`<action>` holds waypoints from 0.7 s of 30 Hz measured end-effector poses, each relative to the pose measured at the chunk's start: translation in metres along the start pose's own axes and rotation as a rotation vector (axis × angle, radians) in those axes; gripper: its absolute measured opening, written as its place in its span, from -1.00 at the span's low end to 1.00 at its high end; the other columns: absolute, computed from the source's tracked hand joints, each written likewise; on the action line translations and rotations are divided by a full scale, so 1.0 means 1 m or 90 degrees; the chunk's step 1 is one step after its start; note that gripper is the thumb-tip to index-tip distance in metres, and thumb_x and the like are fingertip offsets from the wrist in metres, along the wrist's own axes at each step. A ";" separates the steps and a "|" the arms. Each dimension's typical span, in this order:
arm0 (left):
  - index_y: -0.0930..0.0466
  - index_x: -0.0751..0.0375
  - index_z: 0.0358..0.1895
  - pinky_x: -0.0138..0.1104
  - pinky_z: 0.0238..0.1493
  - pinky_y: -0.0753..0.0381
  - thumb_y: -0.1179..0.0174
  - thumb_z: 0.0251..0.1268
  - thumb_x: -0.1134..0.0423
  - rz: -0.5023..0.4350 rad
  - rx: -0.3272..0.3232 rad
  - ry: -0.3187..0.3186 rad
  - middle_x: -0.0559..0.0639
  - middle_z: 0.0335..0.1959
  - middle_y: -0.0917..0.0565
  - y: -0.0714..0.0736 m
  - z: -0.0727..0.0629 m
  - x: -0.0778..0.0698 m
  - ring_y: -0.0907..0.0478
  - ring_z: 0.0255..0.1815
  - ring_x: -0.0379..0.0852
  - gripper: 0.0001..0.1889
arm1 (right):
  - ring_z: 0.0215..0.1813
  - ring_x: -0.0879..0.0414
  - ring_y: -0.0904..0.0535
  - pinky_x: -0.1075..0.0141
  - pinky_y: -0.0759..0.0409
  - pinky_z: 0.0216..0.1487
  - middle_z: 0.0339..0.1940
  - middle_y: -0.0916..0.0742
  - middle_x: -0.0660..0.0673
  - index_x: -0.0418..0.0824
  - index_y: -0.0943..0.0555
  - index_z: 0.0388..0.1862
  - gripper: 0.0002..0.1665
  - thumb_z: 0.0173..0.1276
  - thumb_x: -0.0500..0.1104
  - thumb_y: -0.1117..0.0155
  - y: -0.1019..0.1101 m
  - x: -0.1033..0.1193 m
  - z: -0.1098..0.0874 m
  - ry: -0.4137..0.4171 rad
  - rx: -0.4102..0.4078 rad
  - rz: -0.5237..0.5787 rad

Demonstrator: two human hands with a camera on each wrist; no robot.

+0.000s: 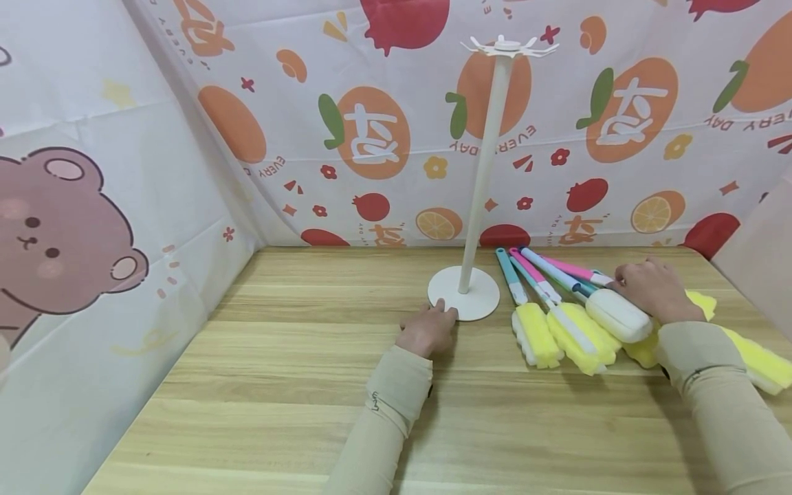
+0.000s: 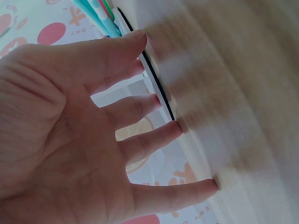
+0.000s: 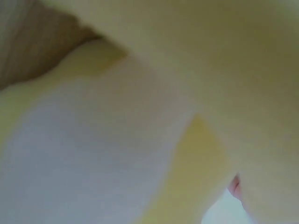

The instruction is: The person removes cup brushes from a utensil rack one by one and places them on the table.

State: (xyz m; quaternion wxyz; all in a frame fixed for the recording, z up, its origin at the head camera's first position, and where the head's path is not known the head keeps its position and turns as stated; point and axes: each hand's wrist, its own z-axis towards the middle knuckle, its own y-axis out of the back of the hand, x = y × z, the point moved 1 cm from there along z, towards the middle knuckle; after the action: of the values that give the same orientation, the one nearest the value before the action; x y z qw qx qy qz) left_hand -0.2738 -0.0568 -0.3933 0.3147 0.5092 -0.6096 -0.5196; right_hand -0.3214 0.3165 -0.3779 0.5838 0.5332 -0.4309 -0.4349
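Observation:
A white stand [image 1: 485, 165] with a round base and a ring of hooks on top stands at the back of the table. My left hand [image 1: 428, 328] is at the front of its base [image 1: 479, 306], fingers spread and nearly straight, fingertips at the base rim and tabletop. Several sponge bottle brushes lie in a pile to the right, including a yellow-headed one [image 1: 537, 335] and a white-headed one [image 1: 619, 316]. My right hand [image 1: 657, 290] reaches over the pile, curled fingers gripping a pink-handled brush [image 1: 572, 268] near its white neck. Blurred yellow sponge [image 3: 201, 60] fills most of the right wrist view.
The wooden table [image 1: 297, 385] runs to a fruit-printed cloth [image 1: 396, 199] at the back. On the left hangs a white cloth with a bear print [image 1: 68, 227]. Another yellow sponge head [image 1: 761, 361] lies beyond my right forearm.

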 end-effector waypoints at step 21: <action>-0.51 0.08 0.33 0.32 0.01 -0.52 -0.05 0.53 0.30 0.002 0.006 0.003 0.11 0.51 -0.33 0.001 0.000 -0.001 -0.37 0.37 0.18 -0.63 | -0.13 -0.38 -0.55 -0.22 -0.50 -0.15 -0.20 -0.72 -0.47 -0.57 -0.61 -0.03 -0.59 0.46 -0.18 -0.16 0.001 -0.003 -0.002 -0.010 -0.030 0.057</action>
State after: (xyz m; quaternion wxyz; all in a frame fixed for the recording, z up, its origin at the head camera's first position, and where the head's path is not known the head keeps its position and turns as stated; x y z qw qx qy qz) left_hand -0.2741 -0.0558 -0.3925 0.3148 0.5110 -0.6122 -0.5148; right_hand -0.3203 0.3197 -0.3776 0.6119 0.4960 -0.4484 -0.4225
